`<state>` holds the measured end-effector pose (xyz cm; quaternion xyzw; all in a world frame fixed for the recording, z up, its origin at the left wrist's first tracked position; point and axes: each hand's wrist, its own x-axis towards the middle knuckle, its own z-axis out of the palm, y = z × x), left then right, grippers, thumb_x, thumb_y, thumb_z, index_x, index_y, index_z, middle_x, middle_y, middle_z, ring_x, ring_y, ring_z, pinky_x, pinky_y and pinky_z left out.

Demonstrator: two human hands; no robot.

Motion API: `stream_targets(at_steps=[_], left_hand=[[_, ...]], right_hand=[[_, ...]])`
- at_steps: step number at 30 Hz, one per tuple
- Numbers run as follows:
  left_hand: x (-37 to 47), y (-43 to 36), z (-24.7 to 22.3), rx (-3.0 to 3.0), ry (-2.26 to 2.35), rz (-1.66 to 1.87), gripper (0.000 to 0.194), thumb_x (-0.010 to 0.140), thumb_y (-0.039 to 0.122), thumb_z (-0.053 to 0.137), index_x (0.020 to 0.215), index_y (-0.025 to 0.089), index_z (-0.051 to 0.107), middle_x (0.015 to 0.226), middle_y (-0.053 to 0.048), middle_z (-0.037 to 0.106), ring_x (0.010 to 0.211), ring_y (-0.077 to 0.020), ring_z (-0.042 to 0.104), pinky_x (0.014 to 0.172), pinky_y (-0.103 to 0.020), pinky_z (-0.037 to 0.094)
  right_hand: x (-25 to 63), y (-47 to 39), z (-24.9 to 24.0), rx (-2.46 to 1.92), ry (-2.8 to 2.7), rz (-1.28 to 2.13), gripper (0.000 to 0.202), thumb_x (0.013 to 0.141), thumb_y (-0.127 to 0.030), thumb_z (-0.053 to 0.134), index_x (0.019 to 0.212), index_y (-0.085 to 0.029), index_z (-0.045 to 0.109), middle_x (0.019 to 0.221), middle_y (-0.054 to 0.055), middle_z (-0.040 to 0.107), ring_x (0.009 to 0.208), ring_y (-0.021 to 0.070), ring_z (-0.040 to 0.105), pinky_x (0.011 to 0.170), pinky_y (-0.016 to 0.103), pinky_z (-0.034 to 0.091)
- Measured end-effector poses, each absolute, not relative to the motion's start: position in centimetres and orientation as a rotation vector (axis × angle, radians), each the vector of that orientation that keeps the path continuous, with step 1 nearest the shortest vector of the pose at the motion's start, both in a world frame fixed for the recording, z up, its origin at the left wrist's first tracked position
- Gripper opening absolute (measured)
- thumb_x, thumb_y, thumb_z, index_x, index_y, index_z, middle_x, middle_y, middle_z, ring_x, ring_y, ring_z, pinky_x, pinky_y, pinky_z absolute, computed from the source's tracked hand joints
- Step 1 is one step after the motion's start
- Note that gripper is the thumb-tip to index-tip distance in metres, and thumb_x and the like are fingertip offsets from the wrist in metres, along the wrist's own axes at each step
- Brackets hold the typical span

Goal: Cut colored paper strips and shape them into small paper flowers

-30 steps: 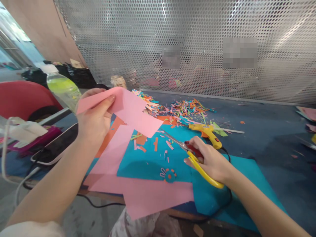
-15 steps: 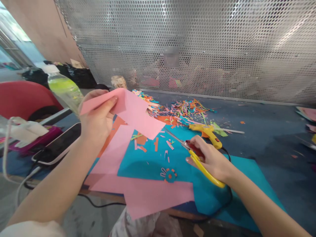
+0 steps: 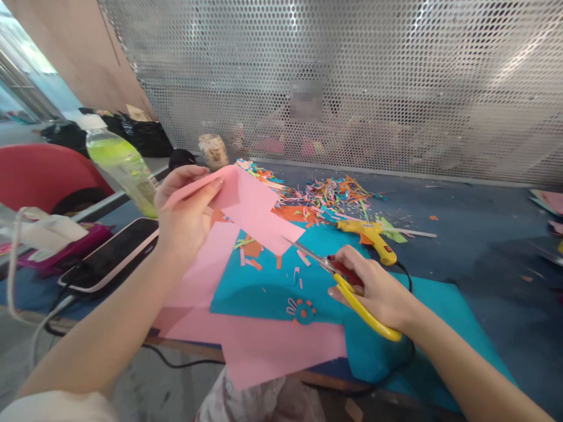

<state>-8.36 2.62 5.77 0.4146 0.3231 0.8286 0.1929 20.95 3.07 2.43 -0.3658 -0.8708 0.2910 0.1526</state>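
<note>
A folded sheet of pink paper (image 3: pixel 255 202) is pinched in my left hand (image 3: pixel 187 214), raised above the table. My right hand (image 3: pixel 372 287) grips yellow-handled scissors (image 3: pixel 363 308), whose blade tips reach the lower right corner of that paper. Beneath them lies a blue sheet (image 3: pixel 259 290) scattered with small pink and orange strips. A little blue paper flower (image 3: pixel 304 312) with orange pieces and pink loops rests near its front edge. More pink paper (image 3: pixel 281 349) spreads under the blue sheet.
Behind my right hand sits a yellow glue gun (image 3: pixel 372 237) with a black cord. Colourful paper scraps (image 3: pixel 334 193) heap towards the perforated metal panel (image 3: pixel 352 70). On the left are a bottle (image 3: pixel 123 164), a black phone-like device (image 3: pixel 108 255) and a red chair (image 3: pixel 44 176).
My left hand has shifted right and slightly down with the pink paper. The scissors' tips have moved a little left and now meet the paper's corner.
</note>
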Motion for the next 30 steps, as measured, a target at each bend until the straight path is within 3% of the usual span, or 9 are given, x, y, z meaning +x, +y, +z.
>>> stream_targets(at_steps=[15,21,26,30], left_hand=[[-8.5,2.7,5.5,1.121,0.968,2.293,0.025,0.058,-0.003,0.071,0.073,0.016,0.061,0.068,0.002,0.064,0.066,-0.0076,0.061,0.068,-0.020,0.050],[-7.8,2.5,5.8,1.191,0.853,2.317,0.027,0.056,0.004,0.075,0.070,0.018,0.057,0.080,0.003,0.064,0.080,-0.0100,0.060,0.076,-0.024,0.051],[-6.5,2.4,4.5,0.862,0.807,1.956,0.020,0.064,0.018,0.072,0.064,0.019,0.053,0.066,0.003,0.058,0.066,-0.0092,0.060,0.065,-0.024,0.053],[-4.9,1.9,2.8,0.703,0.929,1.529,0.021,0.060,0.026,0.075,0.072,0.019,0.059,0.075,-0.003,0.063,0.067,-0.0146,0.063,0.056,-0.026,0.053]], right_hand=[[21.0,3.3,2.3,-1.058,-2.505,0.785,0.028,0.074,-0.036,0.057,0.074,-0.022,0.033,0.062,-0.005,0.043,0.052,0.0098,0.035,0.046,0.022,0.025],[21.1,3.4,2.1,-1.081,-2.483,0.755,0.030,0.075,-0.040,0.056,0.073,-0.022,0.032,0.059,-0.007,0.037,0.051,0.0095,0.031,0.046,0.022,0.024],[21.0,3.4,2.1,-1.108,-2.439,0.763,0.028,0.075,-0.041,0.057,0.073,-0.022,0.036,0.053,-0.008,0.034,0.047,0.0084,0.028,0.044,0.021,0.021],[20.9,3.4,2.2,-1.141,-2.447,0.723,0.029,0.076,-0.043,0.055,0.073,-0.021,0.037,0.051,-0.009,0.032,0.047,0.0086,0.027,0.044,0.021,0.022]])
